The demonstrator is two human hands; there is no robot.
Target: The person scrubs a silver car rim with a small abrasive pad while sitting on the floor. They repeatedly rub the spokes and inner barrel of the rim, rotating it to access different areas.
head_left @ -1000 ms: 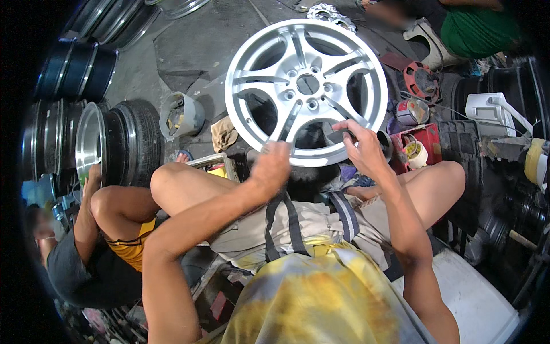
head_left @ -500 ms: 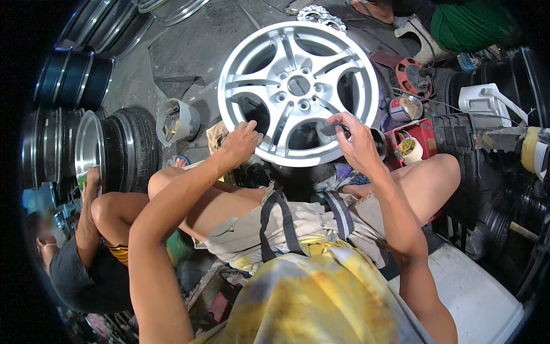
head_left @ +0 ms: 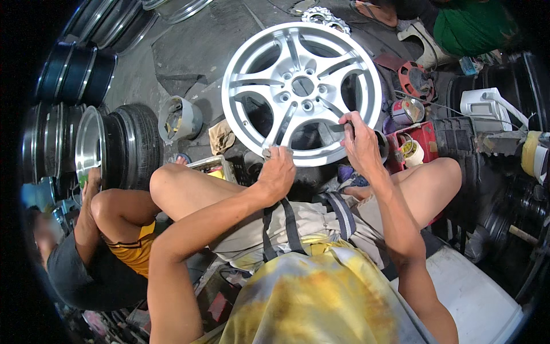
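—The hands?
—Left hand [head_left: 278,172] curled over a greyish scrap [head_left: 267,153] at the wheel's half past six; right hand [head_left: 362,146] pinching a small dark piece [head_left: 337,128], half past four.
—And the alloy wheel [head_left: 297,100]?
—Ahead at twelve, face up: silver, twin-spoked, rim edge just past the knees.
—Room?
—Bare floor [head_left: 189,49] toward ten; a tin can [head_left: 408,110] crowds half past three.

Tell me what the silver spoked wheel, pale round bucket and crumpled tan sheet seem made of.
Silver spoked wheel: probably metal, satin silver finish; even, soft sheen. Pale round bucket: likely plastic, dull; smooth, thin-looking wall. Crumpled tan sheet: matte paper or cloth; creases fit either.
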